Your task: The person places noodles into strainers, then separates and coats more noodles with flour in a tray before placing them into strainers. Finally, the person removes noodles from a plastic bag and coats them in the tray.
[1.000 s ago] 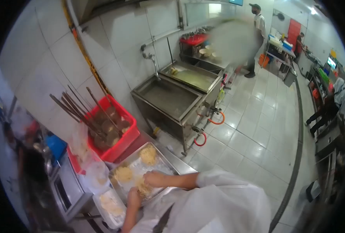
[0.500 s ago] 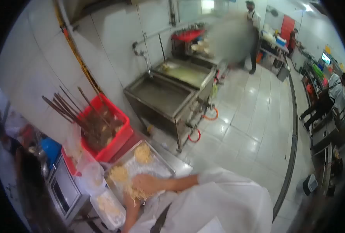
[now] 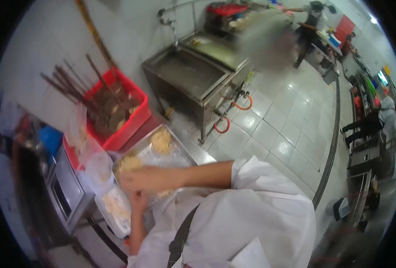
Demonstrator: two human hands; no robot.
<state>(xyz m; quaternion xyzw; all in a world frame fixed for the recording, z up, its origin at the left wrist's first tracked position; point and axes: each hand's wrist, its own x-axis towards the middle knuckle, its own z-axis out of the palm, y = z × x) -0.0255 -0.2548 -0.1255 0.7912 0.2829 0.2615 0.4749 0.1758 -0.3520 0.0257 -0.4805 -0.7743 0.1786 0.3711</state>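
A metal tray (image 3: 180, 149) lies in front of me, dusted with white powder. On it sit pale yellow nests of what look like noodles: one nest (image 3: 161, 141) at the far side, another (image 3: 130, 164) at the left. A third clump (image 3: 165, 193) shows partly beneath my right wrist. My right hand (image 3: 146, 178) reaches across the tray's near left part, its fingers blurred and turned down. Just below it, my left hand (image 3: 138, 200) is close to or touching it, fingers mostly hidden. Whether either hand holds anything cannot be made out.
Beside the tray stands a white container (image 3: 113, 214) with pale pieces, and a clear plastic bag (image 3: 99, 169). Behind is a red crate (image 3: 135, 118) holding brown sticks. A metal sink (image 3: 184, 73) stands farther off. Other people work around the kitchen, including one person (image 3: 378, 120) at right.
Both hands have moved left from the near clump of noodles, which stays on the tray. The view has shifted, and the person at the back has an arm stretched out.
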